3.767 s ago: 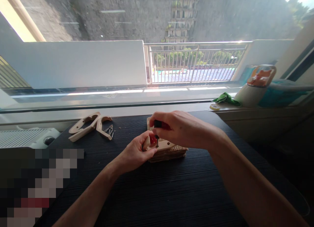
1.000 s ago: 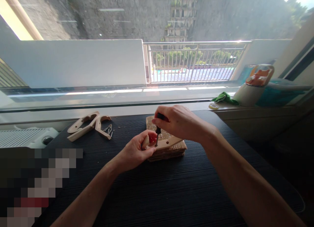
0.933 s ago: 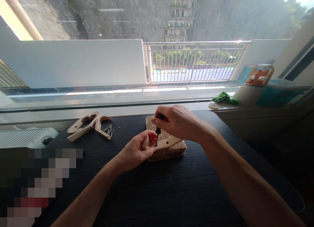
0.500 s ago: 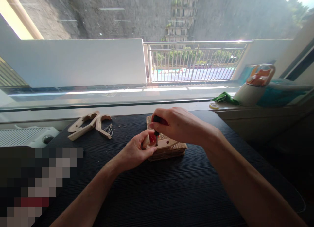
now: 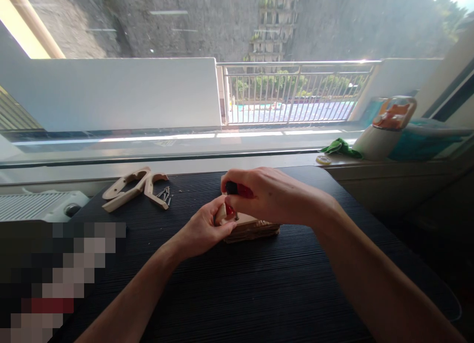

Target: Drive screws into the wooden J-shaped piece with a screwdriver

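Note:
My right hand (image 5: 276,192) is closed around the black and red handle of a screwdriver (image 5: 232,188), held over a pale wooden piece (image 5: 249,219). A short stretch of metal, shaft or screw, shows beneath my fingers at the wood; I cannot tell which. With thumb and fingers my left hand (image 5: 205,224) grips the left end of the wooden piece. Something red shows beside that end, too covered to name. Under the wood lies a thick stack of brown corrugated cardboard (image 5: 252,232). My right hand hides much of the wood and cardboard.
On the black table (image 5: 229,288), several curved wooden parts (image 5: 126,187) lie at the back left beside loose screws (image 5: 165,194). A white radiator (image 5: 40,207) stands left. The windowsill holds a green cloth (image 5: 339,147), a yellow roll (image 5: 323,160) and a white container (image 5: 375,143).
My right hand has rolled and come slightly down, with the screwdriver handle shifted left and lower. It now covers the wood's second hole. My left hand stays in place.

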Available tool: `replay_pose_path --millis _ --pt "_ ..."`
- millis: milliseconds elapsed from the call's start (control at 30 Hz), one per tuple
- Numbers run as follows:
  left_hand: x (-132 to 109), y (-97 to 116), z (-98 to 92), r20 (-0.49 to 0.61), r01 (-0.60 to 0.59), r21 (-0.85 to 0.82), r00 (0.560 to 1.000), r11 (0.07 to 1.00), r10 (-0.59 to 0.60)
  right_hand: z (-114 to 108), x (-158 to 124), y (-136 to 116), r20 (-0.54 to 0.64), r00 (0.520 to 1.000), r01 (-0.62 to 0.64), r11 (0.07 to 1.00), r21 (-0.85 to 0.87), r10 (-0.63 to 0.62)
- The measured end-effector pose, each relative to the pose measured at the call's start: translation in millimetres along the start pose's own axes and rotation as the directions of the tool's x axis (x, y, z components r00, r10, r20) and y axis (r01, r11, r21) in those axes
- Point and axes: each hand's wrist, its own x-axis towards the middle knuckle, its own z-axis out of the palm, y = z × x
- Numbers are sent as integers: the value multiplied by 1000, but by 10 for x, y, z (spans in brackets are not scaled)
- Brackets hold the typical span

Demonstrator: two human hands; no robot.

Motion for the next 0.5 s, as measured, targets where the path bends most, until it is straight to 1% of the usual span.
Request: replay_pose_path --millis 67,233,367,433,500 --pt "-2 0 -2 4 -3 2 1000 1000 3 1 3 11 -3 1000 -4 1000 4 4" --pt "-5 41 -18 34 -38 -33 999 999 39 27 44 108 -79 994 -80 995 -63 75" --pt "2 56 -21 34 -39 -30 999 999 40 17 51 151 -94 989 -124 987 -105 114" --pt "4 59 -21 32 -36 -18 999 999 36 3 39 141 -95 988 -130 985 -114 120" --pt "2 63 -21 31 -31 -18 999 999 32 -11 20 113 -84 991 -108 989 -97 100"
